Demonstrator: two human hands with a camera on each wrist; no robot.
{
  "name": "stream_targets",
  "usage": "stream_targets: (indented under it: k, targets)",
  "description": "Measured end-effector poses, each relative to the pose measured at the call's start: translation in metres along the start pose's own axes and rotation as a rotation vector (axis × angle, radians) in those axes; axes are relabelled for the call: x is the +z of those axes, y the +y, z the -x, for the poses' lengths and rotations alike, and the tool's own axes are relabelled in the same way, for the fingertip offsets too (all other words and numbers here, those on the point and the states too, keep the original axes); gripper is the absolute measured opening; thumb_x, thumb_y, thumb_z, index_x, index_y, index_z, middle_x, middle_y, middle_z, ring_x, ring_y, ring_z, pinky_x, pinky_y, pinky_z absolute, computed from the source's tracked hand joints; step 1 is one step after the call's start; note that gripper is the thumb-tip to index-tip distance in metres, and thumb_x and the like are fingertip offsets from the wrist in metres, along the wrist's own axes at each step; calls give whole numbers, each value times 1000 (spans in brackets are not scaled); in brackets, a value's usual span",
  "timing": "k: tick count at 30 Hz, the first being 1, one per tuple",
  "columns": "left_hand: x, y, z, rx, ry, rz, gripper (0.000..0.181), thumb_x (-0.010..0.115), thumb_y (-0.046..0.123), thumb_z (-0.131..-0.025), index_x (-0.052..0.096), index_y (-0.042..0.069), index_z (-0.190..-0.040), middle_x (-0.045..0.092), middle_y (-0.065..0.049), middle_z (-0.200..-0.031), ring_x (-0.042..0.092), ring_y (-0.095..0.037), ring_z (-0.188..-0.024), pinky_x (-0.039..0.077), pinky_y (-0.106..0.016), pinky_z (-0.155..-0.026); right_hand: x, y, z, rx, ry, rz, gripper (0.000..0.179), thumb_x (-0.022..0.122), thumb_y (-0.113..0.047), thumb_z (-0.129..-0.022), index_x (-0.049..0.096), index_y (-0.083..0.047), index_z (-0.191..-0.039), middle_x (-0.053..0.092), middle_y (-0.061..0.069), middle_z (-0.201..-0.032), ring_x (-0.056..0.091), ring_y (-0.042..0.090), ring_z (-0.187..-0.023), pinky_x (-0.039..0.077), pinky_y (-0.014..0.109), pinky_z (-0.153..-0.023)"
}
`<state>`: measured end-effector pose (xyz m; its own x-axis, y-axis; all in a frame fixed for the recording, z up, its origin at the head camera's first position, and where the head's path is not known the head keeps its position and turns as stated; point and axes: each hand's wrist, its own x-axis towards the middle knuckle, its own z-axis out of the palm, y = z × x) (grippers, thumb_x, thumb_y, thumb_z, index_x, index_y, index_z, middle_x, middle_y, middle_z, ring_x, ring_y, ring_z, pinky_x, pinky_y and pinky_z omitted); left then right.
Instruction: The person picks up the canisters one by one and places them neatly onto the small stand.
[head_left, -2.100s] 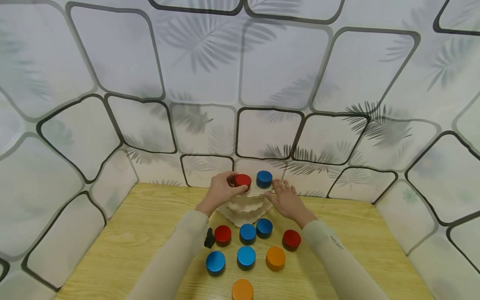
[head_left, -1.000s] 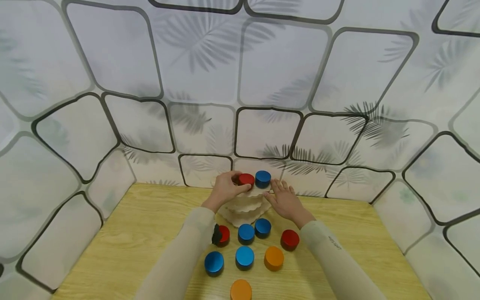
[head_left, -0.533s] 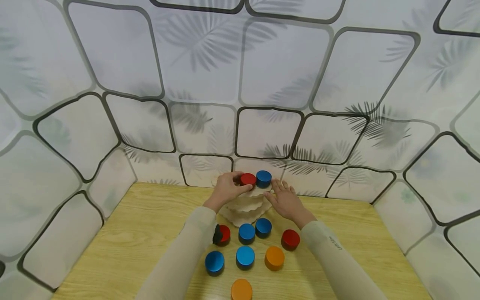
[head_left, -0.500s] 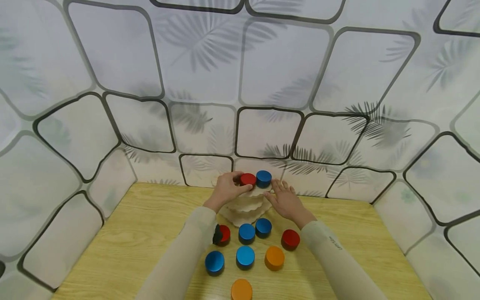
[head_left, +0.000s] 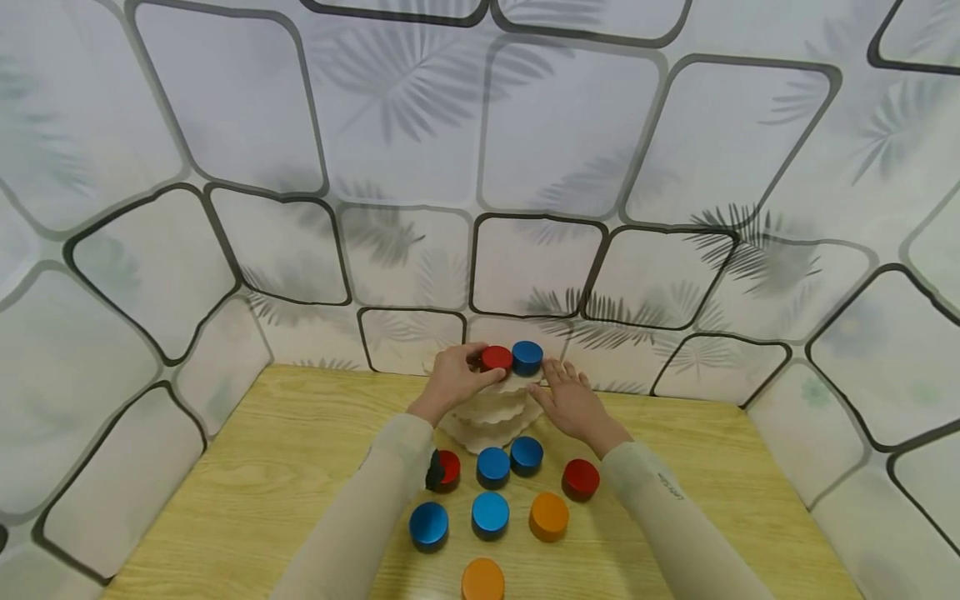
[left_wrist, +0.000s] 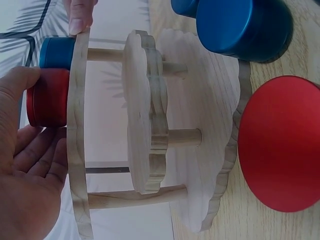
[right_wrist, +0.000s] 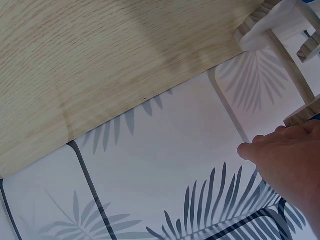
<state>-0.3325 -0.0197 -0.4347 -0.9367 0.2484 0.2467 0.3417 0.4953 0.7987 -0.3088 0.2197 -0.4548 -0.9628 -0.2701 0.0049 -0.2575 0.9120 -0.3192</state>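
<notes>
At the back of the table stands a wooden tiered stand (head_left: 489, 408) with scalloped edges; dowels between its boards show in the left wrist view. My left hand (head_left: 452, 382) holds a red round tin (left_wrist: 52, 97) at the top board, thumb on one side and fingers on the other. Beside that tin, also on the top board, sits a blue round tin (head_left: 527, 357), the two side by side. My right hand (head_left: 574, 405) touches the top board's right edge with fingers extended; its thumb (left_wrist: 80, 20) lies at the board's rim in the left wrist view.
In front of the stand, several tins stand on the wooden table (head_left: 315, 450): blue tins (head_left: 493, 467), orange tins (head_left: 549, 517), a red tin (head_left: 581, 479), and another red tin (head_left: 450, 471) partly behind my left wrist. A patterned backdrop (head_left: 420, 250) rises close behind the stand.
My left hand has slid the red tin right along the top board, closing its gap to the blue tin; over the last half second it barely moves. My right hand stays at the edge.
</notes>
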Motion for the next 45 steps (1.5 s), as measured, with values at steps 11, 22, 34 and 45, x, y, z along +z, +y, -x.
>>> stream_targets:
  k: [11, 22, 34, 45]
  targets:
    - [0, -1, -1, 0, 18, 15, 66, 84, 29, -91, 61, -2, -145, 73, -21, -128, 72, -34, -111, 60, -46, -97, -2, -1, -1, 6, 1, -2, 77, 36, -50, -114, 17, 3, -167, 20, 26, -173, 15, 51, -160, 13, 69, -129]
    - [-10, -11, 18, -9, 42, 148, 57, 84, 23, -91, 66, -1, -139, 73, -19, -126, 72, -33, -111, 61, -46, -98, 2, 2, 0, 7, -4, -14, 77, 36, -50, -114, 16, 2, -167, 19, 26, -173, 14, 51, -161, 12, 68, -129]
    - [-35, -25, 63, 51, 70, 203, 39, 83, 17, -91, 72, 3, -125, 77, -16, -116, 75, -27, -101, 61, -30, -86, 2, 2, 1, -9, 4, -15, 77, 36, -50, -114, 16, 3, -167, 19, 27, -173, 14, 51, -160, 13, 69, -128]
    - [-42, -50, 100, -19, -69, 232, 53, 81, 16, -92, 64, -2, -139, 70, -24, -133, 68, -36, -121, 56, -54, -104, 2, 3, 2, -16, 18, -27, 76, 36, -49, -114, 17, 3, -167, 21, 28, -172, 15, 52, -160, 14, 70, -128]
